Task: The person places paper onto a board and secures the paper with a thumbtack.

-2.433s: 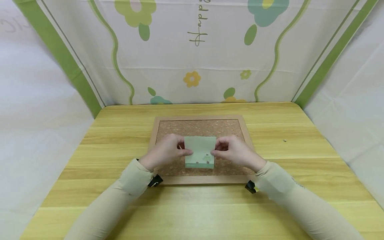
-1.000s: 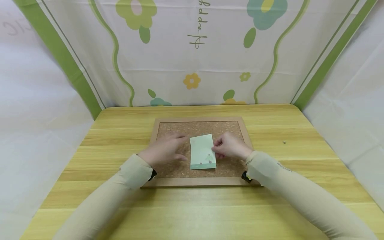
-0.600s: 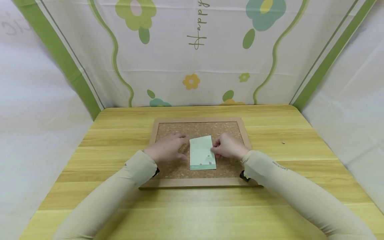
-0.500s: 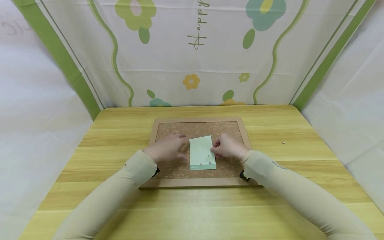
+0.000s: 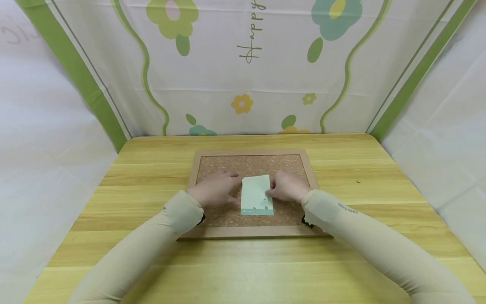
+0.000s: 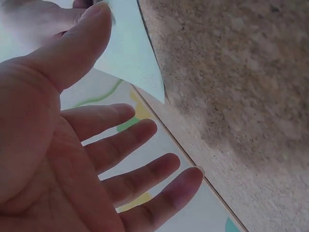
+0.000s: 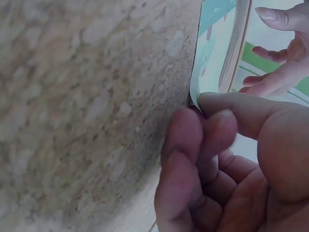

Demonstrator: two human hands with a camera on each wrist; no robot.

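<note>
Green note [image 5: 255, 194]: there it is, just below the frame's centre, over the corkboard [image 5: 222, 217], right between your hands!
Sleeves: yours angle in from lower left and lower right.
Left hand [image 5: 217, 188]: fingers apart beside the note's left edge; you can't tell contact.
Right hand [image 5: 289, 186]: thumb and finger pinch its right edge!

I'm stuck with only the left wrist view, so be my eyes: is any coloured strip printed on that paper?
Observer: Yes. In the head view the paper has a teal strip along its near edge.
Operator: And where does the right hand grip it?
Observer: The right wrist view shows it pinching the paper's right edge.
Operator: Anything on the table?
Observer: A tiny object, too small to identify, right of the framed cork board.
</note>
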